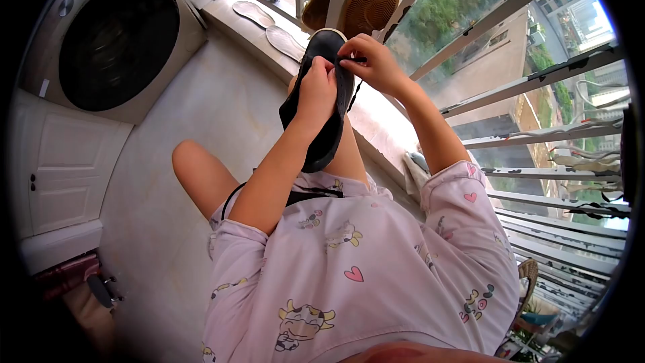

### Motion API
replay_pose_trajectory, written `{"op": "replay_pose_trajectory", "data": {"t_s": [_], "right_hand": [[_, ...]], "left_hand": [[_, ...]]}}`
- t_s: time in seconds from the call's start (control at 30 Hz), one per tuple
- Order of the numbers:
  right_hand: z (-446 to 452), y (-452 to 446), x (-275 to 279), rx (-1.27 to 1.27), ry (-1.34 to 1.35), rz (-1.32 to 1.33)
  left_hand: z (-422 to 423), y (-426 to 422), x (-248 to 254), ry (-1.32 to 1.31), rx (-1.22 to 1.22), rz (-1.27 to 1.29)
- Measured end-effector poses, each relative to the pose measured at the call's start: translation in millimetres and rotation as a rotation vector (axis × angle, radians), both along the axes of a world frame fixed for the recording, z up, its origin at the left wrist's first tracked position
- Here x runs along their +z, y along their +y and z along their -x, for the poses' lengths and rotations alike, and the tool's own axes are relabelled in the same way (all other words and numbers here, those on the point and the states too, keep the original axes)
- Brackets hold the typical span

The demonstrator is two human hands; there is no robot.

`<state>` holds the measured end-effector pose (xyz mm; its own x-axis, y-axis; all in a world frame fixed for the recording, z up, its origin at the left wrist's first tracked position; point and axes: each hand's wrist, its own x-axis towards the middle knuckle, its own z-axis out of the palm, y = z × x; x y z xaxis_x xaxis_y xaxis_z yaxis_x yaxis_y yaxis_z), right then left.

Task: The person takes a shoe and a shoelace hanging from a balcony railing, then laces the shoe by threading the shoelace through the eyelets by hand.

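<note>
A black shoe (pixel 325 45) with a pale rim at its toe is held over my lap, its toe pointing away from me. My left hand (pixel 317 93) is closed on the shoe's upper, with fingertips near the lacing area. On the right side of the shoe, my right hand (pixel 373 64) pinches a black shoelace (pixel 355 93), and part of the lace hangs down beside the shoe. The fingertips of both hands are close together near the front of the shoe.
Two pale insoles (pixel 285 43) lie on the ledge (pixel 225 8) beyond the shoe. Brown-soled shoes (pixel 371 8) rest against the white railing (pixel 463 37). A front-loading washing machine (pixel 119 44) stands at the left, above a white cabinet door (pixel 66 165).
</note>
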<state>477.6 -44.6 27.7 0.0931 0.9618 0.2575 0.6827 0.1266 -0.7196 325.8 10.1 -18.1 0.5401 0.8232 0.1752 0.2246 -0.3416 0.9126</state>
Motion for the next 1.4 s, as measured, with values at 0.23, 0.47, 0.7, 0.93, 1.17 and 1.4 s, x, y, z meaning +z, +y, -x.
{"op": "replay_pose_trajectory", "data": {"t_s": [0.23, 0.47, 0.7, 0.93, 1.17, 1.4], "right_hand": [[20, 0, 15, 0.077, -0.376, -0.141], [15, -1, 1, 0.07, -0.576, -0.143], [0, -8, 5, 0.126, -0.466, -0.026], [-5, -11, 0, 0.105, -0.444, -0.073], [-12, -17, -9, 0.091, -0.3, -0.069], [-12, -26, -16, 0.043, -0.104, -0.074]], "left_hand": [[5, -2, 19, 0.216, -0.009, -0.089], [25, -11, 46, 0.478, -0.059, -0.218], [99, -37, 70, 0.566, -0.107, -0.238], [197, -43, 110, 0.585, -0.207, -0.084], [276, -55, 145, 0.733, -0.201, 0.217], [319, -54, 159, 0.787, -0.395, 0.283]]}}
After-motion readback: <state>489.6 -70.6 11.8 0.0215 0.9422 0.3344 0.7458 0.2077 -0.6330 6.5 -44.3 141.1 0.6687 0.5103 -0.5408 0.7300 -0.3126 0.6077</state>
